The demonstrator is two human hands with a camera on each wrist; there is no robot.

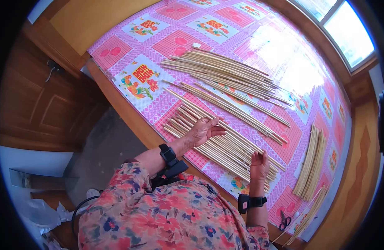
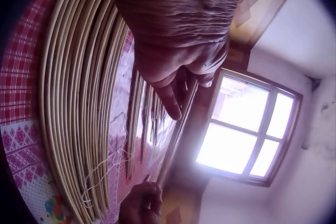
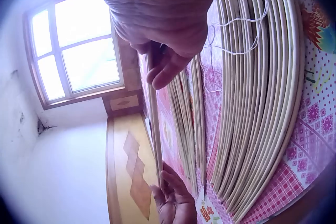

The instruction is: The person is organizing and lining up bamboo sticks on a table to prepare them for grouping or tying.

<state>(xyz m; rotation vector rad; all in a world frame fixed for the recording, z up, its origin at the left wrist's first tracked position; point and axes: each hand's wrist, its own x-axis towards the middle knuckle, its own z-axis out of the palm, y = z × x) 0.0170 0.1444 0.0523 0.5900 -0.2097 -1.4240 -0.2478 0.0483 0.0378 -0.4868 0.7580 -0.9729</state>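
Both hands hold a long straw-coloured stalk (image 3: 156, 134) raised above the table; I cannot tell whether a second one lies against it. My left hand (image 1: 203, 132) pinches it towards its left part, with the fingers partly spread in the head view. Further right, my right hand (image 1: 259, 167) has thumb and fingers closed round it. Below the hands lies a row of similar stalks (image 1: 225, 152), side by side on the patterned cloth. A thin white string (image 3: 262, 19) loops loosely across the row near its right end.
Beyond the row lie a few separate stalks (image 1: 237, 109) and a larger loose pile (image 1: 225, 71). A bundle of shorter stalks (image 1: 310, 162) is at the right. Dark-handled scissors (image 1: 285, 220) and thin stems (image 1: 306, 218) lie at the near right corner. The pink tablecloth (image 1: 175, 41) looks glossy.
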